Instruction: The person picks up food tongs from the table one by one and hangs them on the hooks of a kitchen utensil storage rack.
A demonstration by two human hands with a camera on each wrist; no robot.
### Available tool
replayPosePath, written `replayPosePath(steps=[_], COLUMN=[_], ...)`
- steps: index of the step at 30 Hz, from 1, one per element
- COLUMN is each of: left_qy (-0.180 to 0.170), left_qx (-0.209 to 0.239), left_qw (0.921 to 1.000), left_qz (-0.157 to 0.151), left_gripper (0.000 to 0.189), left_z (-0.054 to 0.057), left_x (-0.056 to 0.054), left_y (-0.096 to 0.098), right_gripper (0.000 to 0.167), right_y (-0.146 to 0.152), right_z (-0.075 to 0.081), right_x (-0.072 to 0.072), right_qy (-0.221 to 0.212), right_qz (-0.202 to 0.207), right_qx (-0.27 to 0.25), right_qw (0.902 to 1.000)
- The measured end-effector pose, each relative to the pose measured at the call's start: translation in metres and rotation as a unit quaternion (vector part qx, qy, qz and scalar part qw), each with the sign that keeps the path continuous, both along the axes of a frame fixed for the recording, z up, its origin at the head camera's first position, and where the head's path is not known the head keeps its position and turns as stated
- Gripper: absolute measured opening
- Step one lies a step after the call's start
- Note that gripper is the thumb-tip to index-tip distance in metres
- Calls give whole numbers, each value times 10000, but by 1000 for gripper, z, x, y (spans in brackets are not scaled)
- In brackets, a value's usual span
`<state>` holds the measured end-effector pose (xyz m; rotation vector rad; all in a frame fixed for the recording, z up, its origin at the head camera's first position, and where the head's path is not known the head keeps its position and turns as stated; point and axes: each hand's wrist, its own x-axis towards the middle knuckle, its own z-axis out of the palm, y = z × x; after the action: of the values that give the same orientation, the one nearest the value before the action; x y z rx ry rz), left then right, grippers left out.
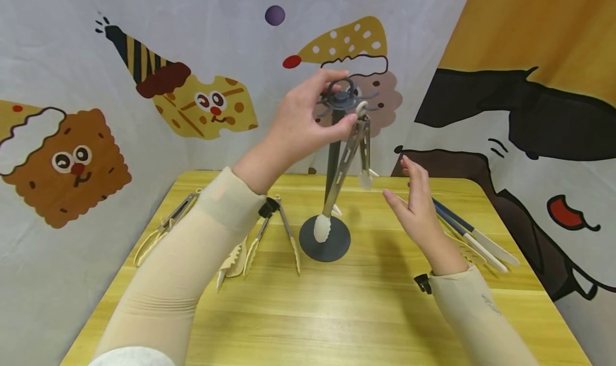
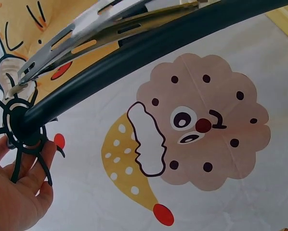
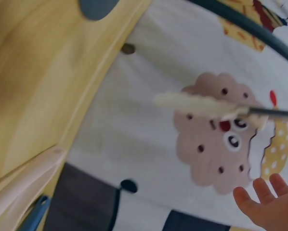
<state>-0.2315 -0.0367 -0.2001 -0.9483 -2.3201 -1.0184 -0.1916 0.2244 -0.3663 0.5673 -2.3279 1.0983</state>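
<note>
A dark utensil stand (image 1: 333, 152) with a round base and a ring of hooks on top stands upright on the table. My left hand (image 1: 308, 109) holds its hook ring at the top; in the left wrist view my left fingers (image 2: 35, 175) bend among the hooks. Metal tongs (image 1: 344, 168) with pale scalloped tips hang from a hook beside my left thumb, and a second pair of tongs (image 1: 366, 149) hangs behind them. To the right of the stand, my right hand (image 1: 418, 205) is raised with its fingers spread and holds nothing. A hanging tong tip (image 3: 197, 103) is blurred in the right wrist view.
On the wooden table (image 1: 308, 323), several tongs (image 1: 284, 227) lie left of the stand, beside a pale spatula-like utensil (image 1: 236, 264). Blue-handled utensils (image 1: 462, 227) lie at the right. A cartoon-printed cloth (image 1: 231, 13) hangs close behind the table.
</note>
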Motion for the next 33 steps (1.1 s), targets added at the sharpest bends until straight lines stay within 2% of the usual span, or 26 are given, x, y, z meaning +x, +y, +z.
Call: replayPosePath(steps=[6,10,15,20,33], left_qy=[13,4,-4,110,64], left_qx=[-29,-58,37,24,-19], left_qw=[10000,10000,10000,9999,9999], left_qz=[22,-5,-82,-105,-106], left_gripper=[59,59,58,62,63], left_z=[0,1,0,0,2], left_x=[0,1,1,-1,0], left_y=[1,3,1,-1,-2], right_gripper=[76,78,80,81,83], right_y=[23,35,51,68,89], right_z=[-11,-19,-30,-41,-57], right_x=[0,0,-3,-5,-5], right_qy=[-851,-1390,-1817,-2000,-2437], right_qz=[-452,-633,-829,-1012,-921], right_qx=[314,546,943,1402,1943], right_qw=[9948,9868,9753,9644,9457])
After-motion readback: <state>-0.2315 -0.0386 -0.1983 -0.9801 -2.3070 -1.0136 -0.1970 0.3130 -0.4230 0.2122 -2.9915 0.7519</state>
